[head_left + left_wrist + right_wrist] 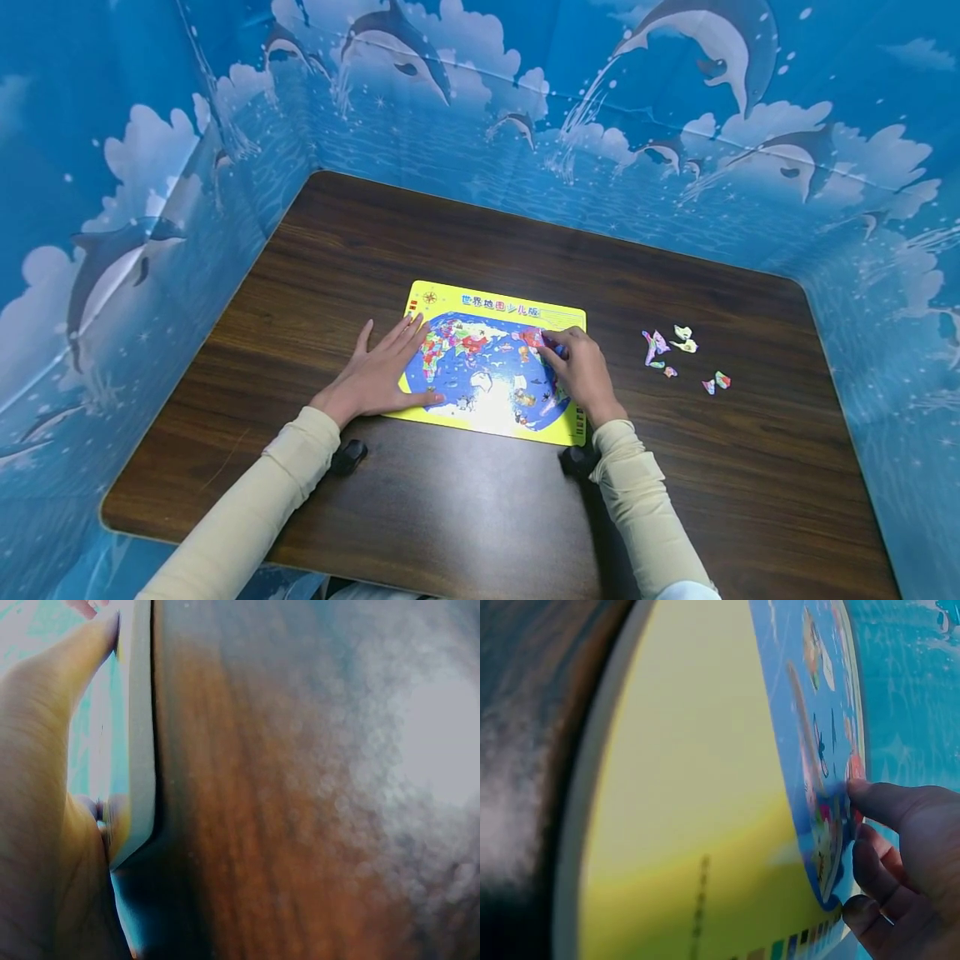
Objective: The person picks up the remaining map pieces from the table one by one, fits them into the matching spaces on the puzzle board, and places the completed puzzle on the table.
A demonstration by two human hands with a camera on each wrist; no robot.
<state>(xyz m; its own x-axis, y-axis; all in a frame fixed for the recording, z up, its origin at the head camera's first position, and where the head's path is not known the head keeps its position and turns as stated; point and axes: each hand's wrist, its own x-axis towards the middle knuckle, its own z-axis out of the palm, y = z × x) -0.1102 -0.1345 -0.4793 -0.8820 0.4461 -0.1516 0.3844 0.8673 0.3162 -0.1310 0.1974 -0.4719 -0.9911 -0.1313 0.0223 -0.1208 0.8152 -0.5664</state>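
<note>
A yellow-bordered world map puzzle board (pixel 480 429) with a blue map lies on the table. My left hand (pixel 375 371) rests spread over its left side, thumb across the lower-left part of the map; the left wrist view shows the thumb by the board's thick edge (pixel 142 735). At the map's upper right, my right hand (pixel 581 371) has its thumb and fingers pinched together at a red puzzle piece (pixel 532 337). In the right wrist view the thumb and fingertips close around the reddish piece (pixel 856 766) at the board's surface; most of it is hidden.
Several loose puzzle pieces (pixel 660 342) lie on the dark wooden table (pixel 465 508) right of the board, with two more pieces (pixel 722 380) nearer the right. Blue dolphin-print curtains (pixel 450 133) enclose the table's back and sides.
</note>
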